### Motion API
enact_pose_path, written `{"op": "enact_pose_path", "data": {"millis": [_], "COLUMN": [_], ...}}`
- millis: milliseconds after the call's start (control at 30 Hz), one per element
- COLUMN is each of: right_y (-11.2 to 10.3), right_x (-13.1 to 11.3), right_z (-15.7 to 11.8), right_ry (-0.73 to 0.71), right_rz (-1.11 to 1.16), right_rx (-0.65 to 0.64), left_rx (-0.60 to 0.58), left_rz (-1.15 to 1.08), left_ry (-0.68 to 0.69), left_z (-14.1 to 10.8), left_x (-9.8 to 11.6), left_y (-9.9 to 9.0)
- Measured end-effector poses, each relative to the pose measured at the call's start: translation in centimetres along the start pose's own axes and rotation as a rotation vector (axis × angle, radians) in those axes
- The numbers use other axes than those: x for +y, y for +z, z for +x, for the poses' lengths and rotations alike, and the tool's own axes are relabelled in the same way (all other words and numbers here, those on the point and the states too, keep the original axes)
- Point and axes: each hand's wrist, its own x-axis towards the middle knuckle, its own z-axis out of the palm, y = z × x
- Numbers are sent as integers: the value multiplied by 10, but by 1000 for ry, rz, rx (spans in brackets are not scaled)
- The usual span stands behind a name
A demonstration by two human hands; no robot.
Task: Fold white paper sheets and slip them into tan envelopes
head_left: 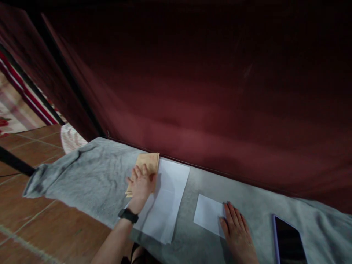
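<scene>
My left hand [141,181], with a dark watch [128,215] on the wrist, lies spread on top of a small stack of tan paper pieces, perhaps envelopes [150,160]. Beside and partly under that stack are large white paper sheets [172,187]. Further right, a smaller white piece of paper [208,213] rests flat on the grey cloth [189,227]. The fingers of my right hand [235,227] are stretched out flat at its right edge, touching it. Neither hand is closed around anything.
A phone [290,238] with a purple edge lies on the cloth at the right. Behind the cloth-covered surface hangs a dark red fabric [192,121]. On the left are a black pole [16,161], a tiled floor [71,227] and a striped cloth [71,137].
</scene>
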Motion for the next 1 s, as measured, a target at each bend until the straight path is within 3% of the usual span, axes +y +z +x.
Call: {"op": "enact_pose_path", "data": {"millis": [100, 167, 300, 400, 467, 533, 667, 800, 900, 1000], "right_y": [2, 3, 5, 7, 4, -1, -18, -30, -35, -42], "right_x": [2, 3, 6, 6, 2, -5, -31, -65, -80, -82], "right_z": [0, 0, 0, 3, 6, 13, 27, 39, 51, 65], "right_ry": [23, 16, 6, 4, 29, 63, 163, 342, 471, 604], "right_rz": [-6, -9, -10, -5, 13, 76, 353, 699, 934, 1170], "right_rx": [-5, -3, 16, 42, 71, 76, -9, -143, -165, -155], "left_rx": [-201, -257, -95, 11, -4, -46, -137, -560, -755, -880], "left_rz": [24, 32, -21, -526, -991, -1262, -1452, -1758, -1713, -1649], "left_ry": [-142, -147, -148, -302, -461, -545, -509, -456, -416, -344], "left_z": [11, 12, 14, 26, 35, 41, 29, -13, -52, -81], "left_x": [-29, -36, -36, -39, -41, -39, -7, 55, 94, 110], "left_y": [-6, -9, -20, -27, -30, -31, -29, -21, -15, -11]}}
